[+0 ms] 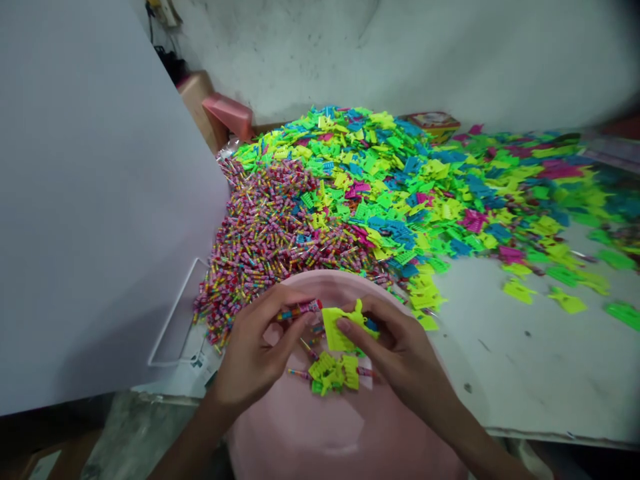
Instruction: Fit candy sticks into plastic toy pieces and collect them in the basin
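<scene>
My left hand point(255, 350) pinches a small striped stick point(299, 310) between thumb and fingers. My right hand point(395, 353) grips a neon yellow comb-shaped plastic piece point(340, 328), and a blue piece shows partly behind its fingers. Both hands are over a pink plastic basin point(320, 440). Inside it lie a small cluster of yellow-green pieces point(330, 373) and several loose striped sticks. Beyond the basin rise a large heap of multicoloured striped sticks point(265, 247) and a wide spread of neon green, yellow, blue and magenta pieces point(395, 193).
A large white board point(100, 200) stands upright at the left, with a white wire frame point(175, 313) at its foot. The heaps lie on a white table point(530, 360). A tin box point(431, 127) and a pink object point(228, 115) stand against the wall behind.
</scene>
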The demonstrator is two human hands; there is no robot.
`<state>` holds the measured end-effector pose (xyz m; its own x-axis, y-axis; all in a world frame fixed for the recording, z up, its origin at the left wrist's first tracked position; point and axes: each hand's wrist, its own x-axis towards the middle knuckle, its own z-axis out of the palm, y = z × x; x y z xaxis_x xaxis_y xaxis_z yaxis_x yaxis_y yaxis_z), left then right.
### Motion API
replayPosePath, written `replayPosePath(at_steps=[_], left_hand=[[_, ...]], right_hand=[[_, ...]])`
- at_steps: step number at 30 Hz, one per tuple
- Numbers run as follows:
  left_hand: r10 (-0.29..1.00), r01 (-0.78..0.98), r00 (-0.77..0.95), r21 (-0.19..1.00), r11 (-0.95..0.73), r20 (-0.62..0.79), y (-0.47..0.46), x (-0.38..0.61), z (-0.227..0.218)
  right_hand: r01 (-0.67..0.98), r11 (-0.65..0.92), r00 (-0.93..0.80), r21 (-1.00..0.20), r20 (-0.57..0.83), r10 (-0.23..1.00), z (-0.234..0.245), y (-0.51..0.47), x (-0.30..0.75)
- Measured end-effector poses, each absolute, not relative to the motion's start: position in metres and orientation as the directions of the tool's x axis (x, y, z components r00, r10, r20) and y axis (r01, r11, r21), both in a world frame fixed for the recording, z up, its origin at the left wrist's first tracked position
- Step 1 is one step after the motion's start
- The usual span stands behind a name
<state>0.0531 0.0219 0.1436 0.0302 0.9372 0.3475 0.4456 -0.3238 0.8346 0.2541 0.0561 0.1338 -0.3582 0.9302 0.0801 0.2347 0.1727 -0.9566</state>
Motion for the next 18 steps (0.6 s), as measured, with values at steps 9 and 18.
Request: replayPosePath(at_steps=[9, 18], left_hand=[[0.843, 0.613, 0.143, 0.622, -0.486, 0.518, 0.018, 0.05, 0.142], [0.808, 0.627, 0.287, 0.537, -0.565, 0.515, 0.013, 0.036, 0.124]], right_hand=[[0.244, 0.15, -0.388, -0.958, 0.045, 0.921, 0.13, 0.056, 0.255], [0.225, 0.053, -0.438, -0.973, -0.053, 0.898, 0.124, 0.055, 0.248]])
